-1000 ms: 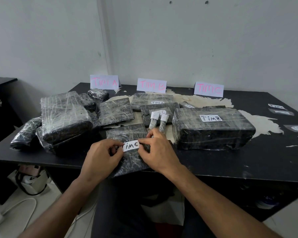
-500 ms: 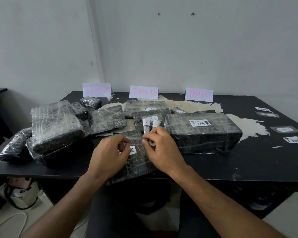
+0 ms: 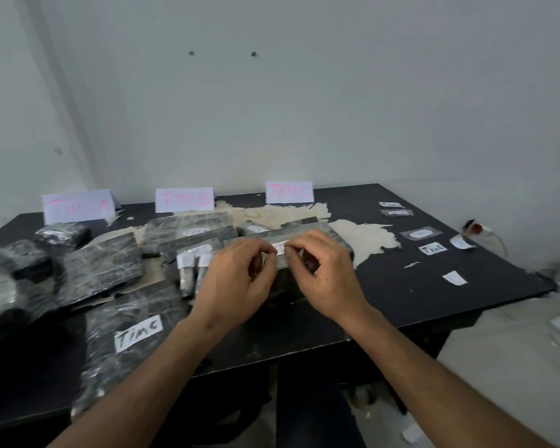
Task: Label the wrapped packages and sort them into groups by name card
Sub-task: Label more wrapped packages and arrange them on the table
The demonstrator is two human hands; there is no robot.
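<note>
A flat black wrapped package [image 3: 110, 363] lies at the table's near edge and carries a white label [image 3: 138, 333] reading "Tim C". Both hands are off it. My left hand [image 3: 236, 282] and my right hand [image 3: 324, 273] hover with curled fingers over the large wrapped package [image 3: 286, 287] in the middle. Their fingertips meet at its white label [image 3: 280, 246]. Blur hides whether they pinch that label. Three name cards stand at the back: Tim A [image 3: 78, 206], Tim B [image 3: 184, 199], Tim C [image 3: 289, 192].
More wrapped packages [image 3: 101, 266] are piled at the left, and two small labelled rolls [image 3: 186, 270] lie beside my left hand. Loose labels [image 3: 433, 249] lie scattered on the right half of the black table [image 3: 401, 295]. A wall stands behind the cards.
Both hands have let go of the "Tim C" package, its label now stuck on, and moved up and right to the large package's label. The camera has swung right.
</note>
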